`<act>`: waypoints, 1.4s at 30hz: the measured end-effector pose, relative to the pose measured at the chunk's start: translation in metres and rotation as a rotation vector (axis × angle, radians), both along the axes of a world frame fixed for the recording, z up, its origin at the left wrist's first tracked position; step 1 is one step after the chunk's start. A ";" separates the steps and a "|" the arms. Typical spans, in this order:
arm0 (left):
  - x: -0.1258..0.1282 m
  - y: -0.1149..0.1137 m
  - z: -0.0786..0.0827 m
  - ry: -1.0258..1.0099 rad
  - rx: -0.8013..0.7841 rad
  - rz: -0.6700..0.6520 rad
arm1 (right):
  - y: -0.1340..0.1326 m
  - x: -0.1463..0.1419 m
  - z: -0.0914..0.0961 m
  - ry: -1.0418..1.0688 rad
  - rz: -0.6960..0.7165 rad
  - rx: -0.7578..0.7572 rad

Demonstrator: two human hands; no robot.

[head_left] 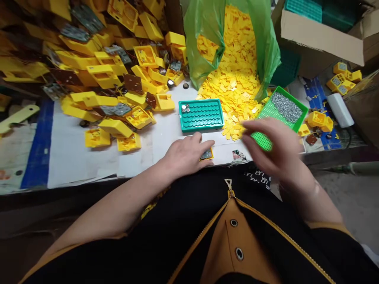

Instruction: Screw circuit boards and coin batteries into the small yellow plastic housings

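Observation:
My left hand [189, 154] lies over a small yellow plastic casing [211, 154] at the table's front edge, its fingers closed around it. A grey part [206, 153] shows inside the casing; my hand hides the rest. My right hand [274, 148], blurred by motion, hovers at the right over the front of a green perforated basket [262, 141]. Its thumb and fingers are bent toward each other in a pinch; what is between them is too smeared to name. Just beyond my left hand sits a teal ridged tray [204, 115] with several small silver discs [184, 108] in one corner.
A green plastic bag [204, 23] spills loose yellow tabs [237, 59] behind the tray. Many yellow casings [102, 75] are heaped at the left. Small silver metal pieces [286, 107] fill the basket's far end. A cardboard box [321, 35] stands back right.

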State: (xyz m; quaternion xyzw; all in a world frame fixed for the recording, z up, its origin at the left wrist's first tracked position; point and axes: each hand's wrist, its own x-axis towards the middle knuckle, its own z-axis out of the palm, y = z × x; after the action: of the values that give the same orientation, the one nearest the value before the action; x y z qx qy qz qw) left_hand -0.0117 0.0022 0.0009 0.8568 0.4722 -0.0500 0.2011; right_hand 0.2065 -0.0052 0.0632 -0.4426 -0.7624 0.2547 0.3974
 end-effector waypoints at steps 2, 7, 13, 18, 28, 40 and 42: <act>-0.004 -0.003 -0.001 -0.020 0.036 -0.038 | 0.043 -0.036 -0.016 -0.346 0.165 0.108; -0.024 -0.006 -0.011 -0.293 -0.013 0.140 | 0.110 -0.114 -0.059 -0.810 0.277 0.130; -0.059 -0.005 -0.019 -0.823 -0.442 0.505 | 0.104 -0.111 -0.067 -0.916 0.269 0.113; -0.061 -0.005 -0.030 -1.274 -0.797 0.637 | 0.104 -0.097 -0.074 -0.850 0.255 0.136; -0.043 -0.011 -0.042 -1.756 -1.039 0.885 | 0.091 -0.090 -0.073 -0.265 0.128 -0.016; -0.042 -0.007 -0.044 -1.864 -1.054 0.933 | 0.030 -0.113 -0.094 0.193 -0.007 0.006; -0.043 -0.008 -0.044 -1.862 -1.044 0.923 | 0.033 -0.110 -0.089 0.255 -0.029 -0.064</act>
State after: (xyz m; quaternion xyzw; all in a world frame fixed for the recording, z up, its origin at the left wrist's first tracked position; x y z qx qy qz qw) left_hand -0.0543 -0.0056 -0.0431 0.1219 0.3311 0.4886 0.7980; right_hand 0.0961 0.0281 -0.0261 -0.4300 -0.6907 0.3272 0.4805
